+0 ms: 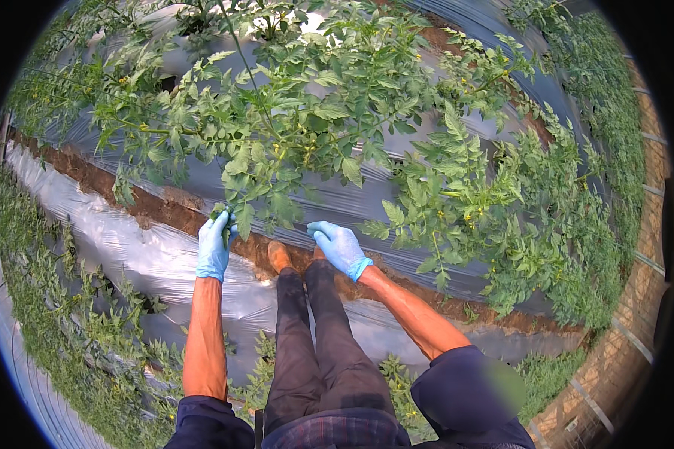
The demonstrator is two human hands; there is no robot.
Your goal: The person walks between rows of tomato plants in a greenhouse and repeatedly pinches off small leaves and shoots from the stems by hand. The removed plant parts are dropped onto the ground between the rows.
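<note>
My left hand (214, 243), in a light-blue disposable glove, is closed around some green leaf pieces (226, 229) that stick out between thumb and fingers. Just right of it hang the lower leaves (246, 219) of a tomato plant (314, 118) with small yellow flowers. My right hand (340, 245), gloved the same way, is held out below the foliage with its fingers pointing left. Nothing shows in it, and it touches no leaf that I can make out. A thin green string (246, 63) runs down into the plant's middle.
Silvery plastic mulch film (140, 247) covers the beds, with a bare soil furrow (146, 209) between them. My brown boots (279, 256) stand in the furrow. More tomato plants grow to the right (466, 196) and behind me (90, 320). A brown path (634, 303) curves along the right.
</note>
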